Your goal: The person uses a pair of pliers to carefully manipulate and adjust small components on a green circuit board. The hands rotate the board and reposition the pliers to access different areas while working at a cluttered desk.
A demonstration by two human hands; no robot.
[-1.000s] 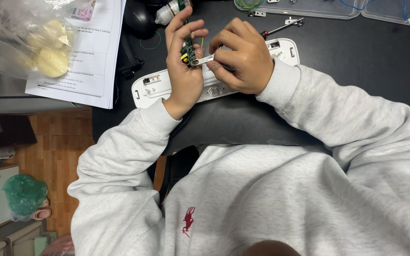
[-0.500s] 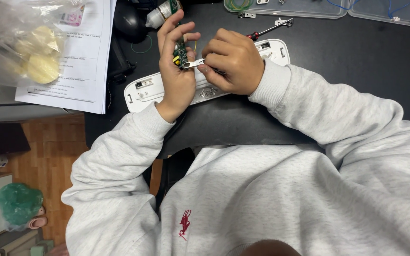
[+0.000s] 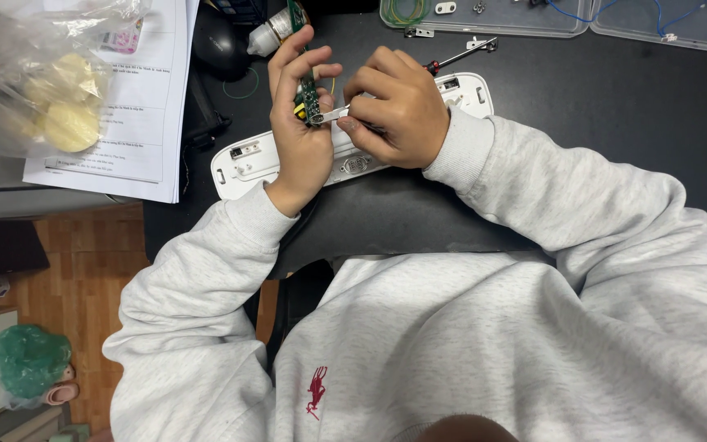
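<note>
Two hands: meet above white housing.
Left hand: grips green circuit board, long axis upright.
Right hand: pinches small metal piece, touching the board's lower end from the right.

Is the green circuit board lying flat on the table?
No, the left hand holds the green circuit board upright above the white casing.

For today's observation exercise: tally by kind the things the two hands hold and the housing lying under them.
Green circuit board, in the left hand: 1
Small metal tool, in the right hand: 1
White plastic housing: 1
Total: 3
</note>
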